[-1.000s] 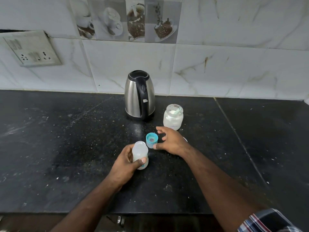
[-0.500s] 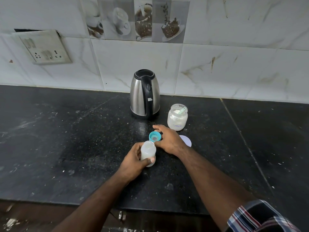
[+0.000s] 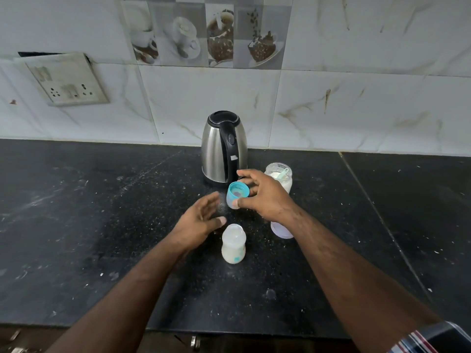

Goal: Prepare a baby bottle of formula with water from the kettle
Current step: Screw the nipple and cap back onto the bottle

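A small baby bottle [image 3: 233, 244] with milky liquid stands upright and uncapped on the black counter [image 3: 102, 212]. My left hand [image 3: 200, 222] hovers just left of it, fingers apart, holding nothing. My right hand [image 3: 265, 196] holds the teal bottle cap [image 3: 237, 194] above the counter, its open side facing me. Behind stands a steel kettle [image 3: 224, 149] with a black handle. To its right is an open glass jar of white formula powder [image 3: 279, 175] with a scoop inside.
A pale round lid [image 3: 280, 229] lies on the counter under my right wrist. A tiled wall runs along the back, with a socket plate [image 3: 66, 81] at the upper left. The counter's front edge [image 3: 229, 329] is near me.
My left hand has let go of the bottle, which now stands alone. My right hand has lifted the teal cap off the counter.
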A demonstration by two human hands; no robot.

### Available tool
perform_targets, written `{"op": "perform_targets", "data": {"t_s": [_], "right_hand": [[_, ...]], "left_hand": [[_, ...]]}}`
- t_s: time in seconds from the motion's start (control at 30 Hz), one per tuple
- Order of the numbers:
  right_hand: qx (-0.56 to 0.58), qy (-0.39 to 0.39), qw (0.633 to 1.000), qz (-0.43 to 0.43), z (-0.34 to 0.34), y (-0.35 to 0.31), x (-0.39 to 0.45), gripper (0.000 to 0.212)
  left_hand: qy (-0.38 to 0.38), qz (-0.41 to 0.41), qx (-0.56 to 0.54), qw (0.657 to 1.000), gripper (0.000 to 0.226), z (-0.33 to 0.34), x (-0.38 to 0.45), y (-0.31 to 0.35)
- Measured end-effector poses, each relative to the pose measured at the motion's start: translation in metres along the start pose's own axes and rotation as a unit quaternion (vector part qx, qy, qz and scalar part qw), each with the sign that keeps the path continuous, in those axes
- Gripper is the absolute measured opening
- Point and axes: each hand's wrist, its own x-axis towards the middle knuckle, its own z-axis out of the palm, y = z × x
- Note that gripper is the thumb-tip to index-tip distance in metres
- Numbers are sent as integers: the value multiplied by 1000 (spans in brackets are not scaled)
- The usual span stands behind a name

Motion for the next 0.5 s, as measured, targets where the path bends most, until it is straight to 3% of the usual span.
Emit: {"op": "perform_targets", "data": {"t_s": [0.13, 0.3, 0.5], "right_hand": [[9, -12, 1000, -11, 6, -11, 0, 80], [40, -17, 999, 10, 4, -10, 2, 78], [112, 21, 993, 13, -2, -12, 0, 66]], "left_hand": [[1, 37, -37, 999, 81, 6, 19, 5], [0, 41, -54, 998, 54, 10, 25, 4], [25, 15, -44, 999, 45, 8, 27, -11]]}}
